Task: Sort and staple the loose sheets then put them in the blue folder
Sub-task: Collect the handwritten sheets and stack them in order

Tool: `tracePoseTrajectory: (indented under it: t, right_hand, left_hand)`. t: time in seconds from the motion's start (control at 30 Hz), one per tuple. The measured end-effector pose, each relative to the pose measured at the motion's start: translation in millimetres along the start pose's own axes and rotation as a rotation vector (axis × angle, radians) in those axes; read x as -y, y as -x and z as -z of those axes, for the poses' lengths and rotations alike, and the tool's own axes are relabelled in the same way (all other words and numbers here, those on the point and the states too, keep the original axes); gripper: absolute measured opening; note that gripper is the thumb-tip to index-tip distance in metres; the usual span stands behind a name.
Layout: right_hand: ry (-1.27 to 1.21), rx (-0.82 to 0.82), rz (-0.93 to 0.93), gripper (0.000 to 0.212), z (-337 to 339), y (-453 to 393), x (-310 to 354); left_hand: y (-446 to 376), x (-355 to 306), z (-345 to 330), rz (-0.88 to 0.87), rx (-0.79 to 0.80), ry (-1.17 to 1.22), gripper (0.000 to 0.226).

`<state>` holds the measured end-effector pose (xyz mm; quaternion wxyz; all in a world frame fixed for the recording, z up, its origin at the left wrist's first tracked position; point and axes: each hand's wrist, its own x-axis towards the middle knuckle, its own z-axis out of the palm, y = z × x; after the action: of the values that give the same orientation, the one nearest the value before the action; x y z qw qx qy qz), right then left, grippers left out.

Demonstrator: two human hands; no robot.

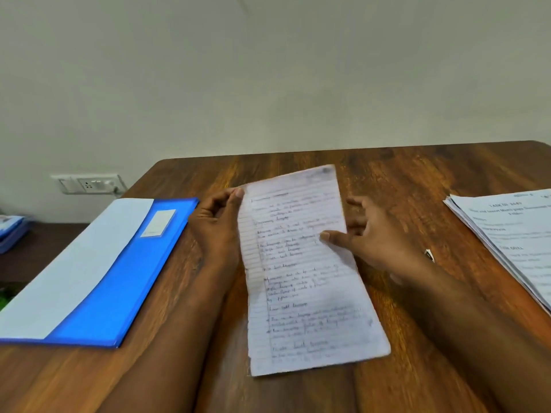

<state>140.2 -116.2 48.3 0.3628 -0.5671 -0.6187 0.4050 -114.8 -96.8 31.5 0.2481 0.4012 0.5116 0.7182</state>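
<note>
Both hands hold one handwritten lined sheet above worktop: left hand grip pinches its edge, right hand thumb on its face. Blue folder lies left.

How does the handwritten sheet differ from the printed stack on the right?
The handwritten sheet is ruled, worn and gripped by the left hand and right hand; the printed stack is typed, several sheets thick and lies untouched. Both are white paper over the table.

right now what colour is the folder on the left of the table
Blue, with a white label; a white sheet lies over the folder. Head view, the only one.
</note>
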Motion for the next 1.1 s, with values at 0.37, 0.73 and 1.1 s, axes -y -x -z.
tracePoseTrajectory:
  t: [0.37,0.73,1.1]
  right_hand:
    - [-0.190,0.354,-0.114,0.023,9.1,-4.6,-13.0]
    - [-0.522,0.070,-0.105,0.026,5.2,-10.3,-13.6]
    - [-0.686,0.188,-0.219,0.052,23.6,-1.0,13.1]
  left_hand:
    - [-21.8,11.8,17.5,0.064,-0.441,-0.116,0.018]
    - [-2.8,6.6,-4.0,0.571,0.415,0.276,0.045]
    - [-6.4,-19.9,-0.8,0.606,0.480,-0.153,0.017]
